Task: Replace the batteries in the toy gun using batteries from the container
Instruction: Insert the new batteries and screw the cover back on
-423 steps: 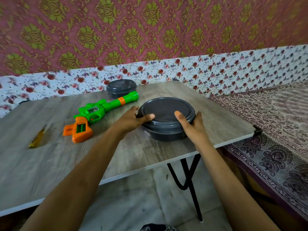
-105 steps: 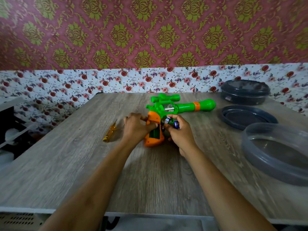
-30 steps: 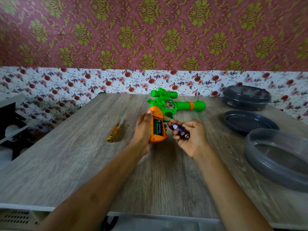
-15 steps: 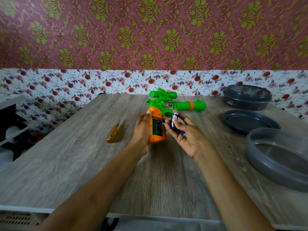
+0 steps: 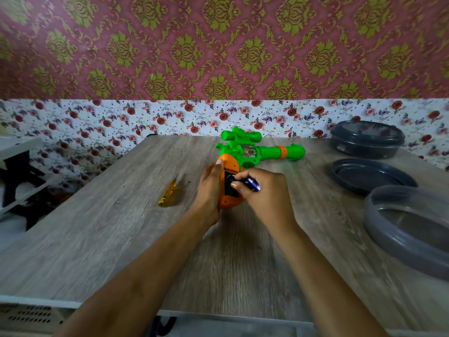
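The green toy gun (image 5: 255,152) with an orange grip stands on the wooden table (image 5: 121,234), barrel pointing right. My left hand (image 5: 210,190) clasps the orange grip from the left, with the open battery compartment (image 5: 228,186) facing me. My right hand (image 5: 262,190) holds a blue battery (image 5: 251,184) between thumb and fingers, its tip at the compartment opening. The open grey container (image 5: 401,242) sits at the right edge; its inside is too blurred to read.
A yellow screwdriver (image 5: 167,194) lies left of the gun, a tiny screw (image 5: 188,182) beside it. The container's dark lid (image 5: 369,175) rests upside down at the right, with a second closed container (image 5: 365,139) behind it by the floral wall.
My right hand has turned over and brought the battery down to the grip's open compartment. My left hand keeps its hold on the grip.
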A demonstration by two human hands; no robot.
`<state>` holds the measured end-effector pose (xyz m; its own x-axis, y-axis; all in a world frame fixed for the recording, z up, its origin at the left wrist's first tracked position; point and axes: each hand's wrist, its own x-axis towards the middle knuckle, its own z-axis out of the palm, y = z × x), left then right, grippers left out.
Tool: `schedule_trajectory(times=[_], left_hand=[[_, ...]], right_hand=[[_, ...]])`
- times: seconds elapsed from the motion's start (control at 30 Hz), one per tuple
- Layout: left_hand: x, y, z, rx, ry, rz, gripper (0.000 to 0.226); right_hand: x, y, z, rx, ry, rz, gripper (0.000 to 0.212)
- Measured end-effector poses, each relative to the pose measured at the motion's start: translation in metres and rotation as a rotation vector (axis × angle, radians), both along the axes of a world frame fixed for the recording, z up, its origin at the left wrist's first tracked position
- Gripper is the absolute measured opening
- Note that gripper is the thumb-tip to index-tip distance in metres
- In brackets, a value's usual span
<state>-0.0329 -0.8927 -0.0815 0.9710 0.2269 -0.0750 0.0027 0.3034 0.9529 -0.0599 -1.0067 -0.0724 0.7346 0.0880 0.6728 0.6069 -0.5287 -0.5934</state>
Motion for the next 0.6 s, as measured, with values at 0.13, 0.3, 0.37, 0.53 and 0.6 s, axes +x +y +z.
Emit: schedule_trajectory(times=[0.13, 0.3, 0.37, 0.53, 0.6], left_hand=[[0.002, 0.0, -0.003, -0.005, -0.016, -0.025, 0.025], [0.009, 0.003, -0.007, -0.077, 0.063, 0.016, 0.046], [0.013, 0.004, -0.009, -0.083, 0.097, 0.021, 0.047], [0.007, 0.003, -0.004, -0.16, 0.098, 0.016, 0.044], [0.008, 0.004, -0.004, -0.165, 0.085, 0.002, 0.044]], right_hand=[[-0.003, 0.005, 0.002, -0.171, -0.095, -0.015, 0.015], [-0.004, 0.005, 0.005, -0.182, 0.014, 0.038, 0.018], [-0.004, 0.0, 0.005, -0.154, 0.078, 0.08, 0.026], [-0.004, -0.004, 0.004, -0.271, 0.139, 0.157, 0.035], [-0.004, -0.004, 0.005, -0.279, 0.123, 0.154, 0.035]])
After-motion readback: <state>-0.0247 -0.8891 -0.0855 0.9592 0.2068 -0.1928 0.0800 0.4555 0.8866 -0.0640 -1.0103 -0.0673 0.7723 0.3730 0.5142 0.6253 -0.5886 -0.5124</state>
